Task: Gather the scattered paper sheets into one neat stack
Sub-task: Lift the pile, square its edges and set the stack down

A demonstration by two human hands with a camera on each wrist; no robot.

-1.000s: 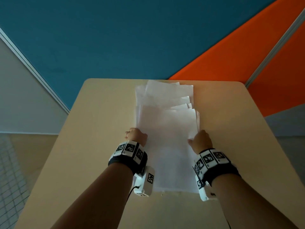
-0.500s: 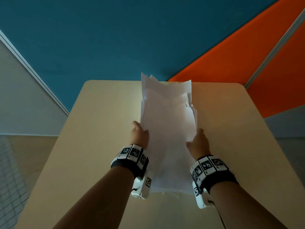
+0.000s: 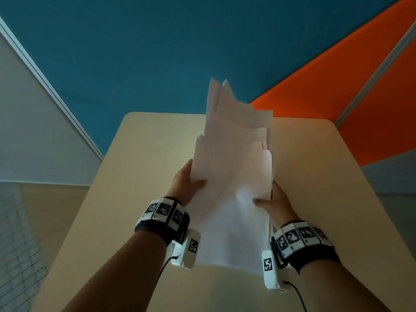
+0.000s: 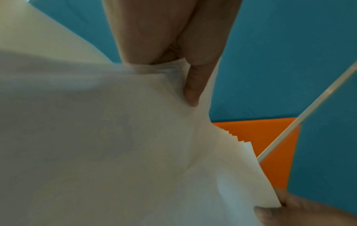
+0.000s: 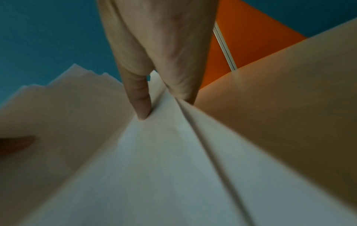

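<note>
Beige table (image 3: 144, 167); teal wall (image 3: 157, 46); orange panel (image 3: 337, 93) behind.

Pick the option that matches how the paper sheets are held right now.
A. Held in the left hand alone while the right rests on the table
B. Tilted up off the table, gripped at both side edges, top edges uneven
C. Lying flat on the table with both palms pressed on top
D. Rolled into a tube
B: the left hand and right hand each pinch a side edge of the paper sheets, which rise off the table with staggered top corners.
</note>
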